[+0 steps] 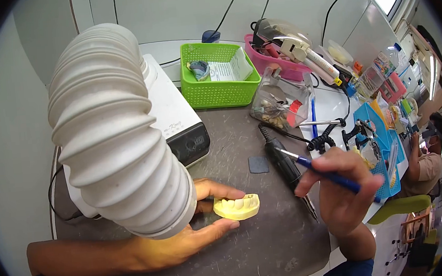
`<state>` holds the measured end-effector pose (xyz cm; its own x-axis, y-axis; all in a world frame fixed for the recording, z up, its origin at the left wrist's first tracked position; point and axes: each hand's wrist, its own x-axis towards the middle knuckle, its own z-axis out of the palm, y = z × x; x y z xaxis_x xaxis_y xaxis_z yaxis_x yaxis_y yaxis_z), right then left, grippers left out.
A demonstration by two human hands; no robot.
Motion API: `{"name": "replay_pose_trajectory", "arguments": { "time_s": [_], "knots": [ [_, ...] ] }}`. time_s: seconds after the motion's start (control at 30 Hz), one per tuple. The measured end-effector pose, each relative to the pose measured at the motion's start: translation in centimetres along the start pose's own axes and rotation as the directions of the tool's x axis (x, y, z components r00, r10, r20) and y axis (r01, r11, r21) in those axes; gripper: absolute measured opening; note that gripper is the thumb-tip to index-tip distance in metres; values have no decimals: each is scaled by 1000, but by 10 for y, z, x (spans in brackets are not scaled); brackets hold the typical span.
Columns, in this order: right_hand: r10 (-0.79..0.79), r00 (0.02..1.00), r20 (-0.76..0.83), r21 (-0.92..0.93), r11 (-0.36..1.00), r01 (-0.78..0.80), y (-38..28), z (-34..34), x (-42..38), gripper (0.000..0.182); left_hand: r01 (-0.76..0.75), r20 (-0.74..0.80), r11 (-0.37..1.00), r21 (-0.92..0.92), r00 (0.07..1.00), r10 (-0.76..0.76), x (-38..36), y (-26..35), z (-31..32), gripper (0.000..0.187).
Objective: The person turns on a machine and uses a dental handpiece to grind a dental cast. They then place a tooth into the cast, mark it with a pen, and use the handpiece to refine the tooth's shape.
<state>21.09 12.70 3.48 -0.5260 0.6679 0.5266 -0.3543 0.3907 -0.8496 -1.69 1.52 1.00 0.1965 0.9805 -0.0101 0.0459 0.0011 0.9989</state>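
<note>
A pale yellow dental cast with a row of teeth is held just above the grey-brown work surface. My left hand grips it between thumb and fingers, partly hidden under the hose. My right hand is raised to the right of the cast, closed around a slim blue-handled tool. Its thin metallic end points up and left, apart from the cast. Below and left of the tool, a black rotary handpiece lies on the work surface.
A thick white corrugated hose arches over my left forearm from a white machine. Behind stand a green basket, a pink basket and a clear container. A blue basket is right. A co-worker sits beyond.
</note>
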Motion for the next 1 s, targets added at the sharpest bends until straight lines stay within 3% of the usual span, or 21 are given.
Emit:
{"name": "replay_pose_trajectory", "arguments": {
  "time_s": [0.07, 0.1, 0.2, 0.33, 0.57, 0.67, 1.0],
  "knots": [
    [-94, 983, 157, -386, 911, 149, 0, 1, -5, 50, 5, 12, 999, 52, 1000, -6, 1, -1, -3, 38],
    [-117, 949, 293, -349, 911, 220, 3, -7, -3, 33, 7, 10, 999, 51, 1000, -7, 1, -1, -3, 38],
    [-70, 939, 338, -302, 936, 179, 11, 6, -5, 27, 30, 29, 999, -9, 999, -30, 2, -2, -4, 38],
    [-78, 902, 424, -322, 918, 230, 19, 6, -5, 25, 15, 35, 1000, 9, 999, -15, 3, -2, -5, 38],
    [-73, 943, 325, -277, 946, 169, 19, 7, -8, 22, 46, 41, 999, -18, 998, -45, 3, 2, -5, 38],
    [-123, 920, 373, -283, 929, 239, 20, 6, -6, 21, 30, 23, 998, -52, 999, -29, 3, 1, -3, 38],
    [-100, 940, 328, -308, 929, 206, 16, 9, -9, 19, 35, 28, 992, -118, 999, -32, 3, 2, -2, 39]
  ]
}}
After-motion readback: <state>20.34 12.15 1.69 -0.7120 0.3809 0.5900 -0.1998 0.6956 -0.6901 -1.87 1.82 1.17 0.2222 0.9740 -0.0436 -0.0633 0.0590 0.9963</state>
